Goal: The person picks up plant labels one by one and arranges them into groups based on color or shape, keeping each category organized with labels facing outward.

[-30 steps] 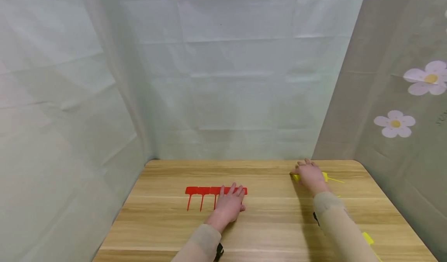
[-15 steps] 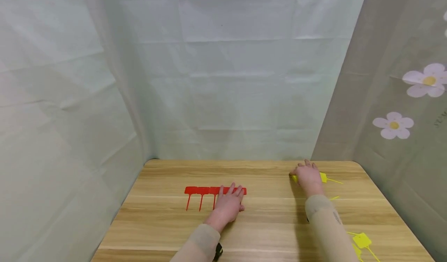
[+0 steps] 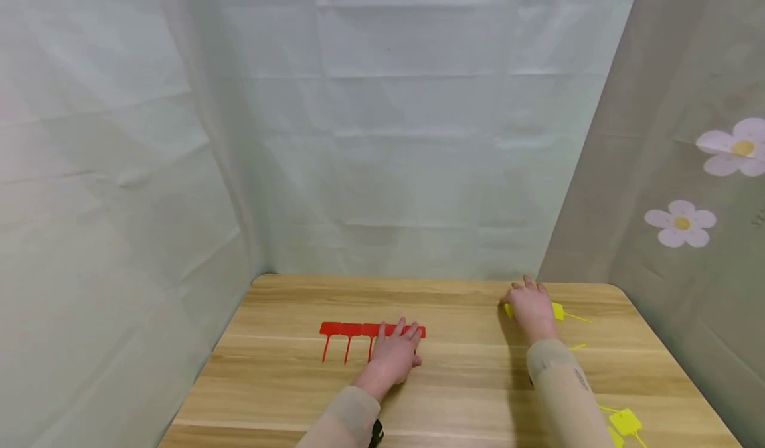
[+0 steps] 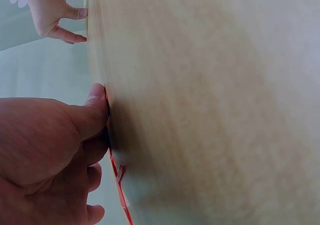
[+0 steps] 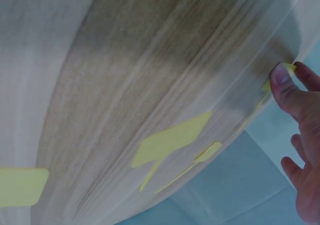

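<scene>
My left hand [image 3: 391,357] pressed flat on the red tag strip [image 3: 352,332] at the table [image 3: 466,381] centre, my right hand [image 3: 530,308] on the far-right yellow tag [image 3: 558,310]; uneven pressure risked sliding either.

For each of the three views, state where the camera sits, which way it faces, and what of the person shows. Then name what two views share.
Head: worn high, faces forward and down over the light wooden table; shows both sleeved forearms, the left hand flat on the red plastic tag strip, the right hand on a yellow plastic tag.
Left wrist: low beside the tabletop, looking along it; left hand close, right hand far.
Right wrist: low at the table edge; right-hand fingers, loose yellow tags.
Shared: head and left wrist both show the red strip.
</scene>
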`<state>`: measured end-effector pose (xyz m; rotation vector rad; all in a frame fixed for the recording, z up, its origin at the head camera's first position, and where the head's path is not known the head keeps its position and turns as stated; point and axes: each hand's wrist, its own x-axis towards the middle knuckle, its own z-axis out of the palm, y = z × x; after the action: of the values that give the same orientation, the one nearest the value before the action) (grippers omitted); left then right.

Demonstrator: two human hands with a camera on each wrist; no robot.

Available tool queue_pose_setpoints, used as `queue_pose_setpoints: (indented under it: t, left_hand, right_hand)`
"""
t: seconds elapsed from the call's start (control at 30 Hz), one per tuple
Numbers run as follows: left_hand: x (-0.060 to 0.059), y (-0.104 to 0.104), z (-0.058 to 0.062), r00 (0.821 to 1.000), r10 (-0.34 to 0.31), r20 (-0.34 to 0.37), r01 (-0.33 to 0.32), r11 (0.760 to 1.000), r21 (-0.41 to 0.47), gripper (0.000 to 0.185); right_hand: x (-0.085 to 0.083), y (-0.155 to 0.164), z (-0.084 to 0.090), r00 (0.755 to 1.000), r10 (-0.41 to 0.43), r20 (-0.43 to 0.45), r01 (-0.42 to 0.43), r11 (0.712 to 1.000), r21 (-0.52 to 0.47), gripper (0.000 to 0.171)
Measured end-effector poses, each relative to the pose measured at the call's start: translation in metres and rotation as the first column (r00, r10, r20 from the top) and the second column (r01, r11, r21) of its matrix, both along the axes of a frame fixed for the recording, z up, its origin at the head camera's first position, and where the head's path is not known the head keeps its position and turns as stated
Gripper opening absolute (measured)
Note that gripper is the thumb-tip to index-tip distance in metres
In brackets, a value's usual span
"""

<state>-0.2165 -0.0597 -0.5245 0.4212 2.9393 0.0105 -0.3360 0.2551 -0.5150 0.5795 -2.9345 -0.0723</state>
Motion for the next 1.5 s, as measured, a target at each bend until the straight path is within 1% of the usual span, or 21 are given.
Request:
queue_pose_setpoints:
  t: [0.23, 0.53, 0.83, 1.13, 1.27, 1.4, 1.5]
  left_hand:
    - [0.001, 0.001, -0.001, 1.000, -0.005, -0.012, 0.005, 1.000, -0.016, 0.066]
    - [0.001, 0.001, 0.000, 1.000, 0.000, -0.017, 0.000, 1.000, -0.013, 0.065]
    - [0.001, 0.001, 0.003, 1.000, 0.010, -0.004, -0.010, 1.000, 0.003, 0.066]
    - [0.002, 0.002, 0.001, 1.000, 0.015, 0.009, -0.015, 1.000, 0.009, 0.067]
    - [0.002, 0.003, 0.003, 1.000, 0.015, 0.001, -0.015, 1.000, 0.002, 0.067]
    - [0.003, 0.003, 0.006, 1.000, 0.016, -0.003, -0.016, 1.000, -0.005, 0.067]
    - [0.004, 0.004, 0.007, 1.000, 0.019, -0.002, -0.019, 1.000, 0.001, 0.067]
  right_hand:
    - [0.000, 0.002, 0.001, 0.999, 0.028, -0.038, -0.031, 0.997, -0.067, 0.043]
    - [-0.003, 0.013, 0.003, 1.000, 0.022, 0.012, -0.020, 0.991, -0.131, 0.045]
    - [-0.006, 0.024, -0.007, 1.000, 0.013, 0.017, -0.009, 0.980, -0.197, 0.042]
    - [0.001, 0.027, -0.007, 1.000, 0.023, 0.007, -0.021, 0.985, -0.173, 0.040]
    - [0.002, 0.026, -0.008, 1.000, 0.031, -0.002, -0.031, 0.984, -0.175, 0.038]
    - [0.002, 0.026, -0.009, 0.999, 0.043, -0.026, -0.047, 0.983, -0.177, 0.026]
    - [0.001, 0.025, -0.009, 0.999, 0.046, -0.026, -0.050, 0.983, -0.177, 0.019]
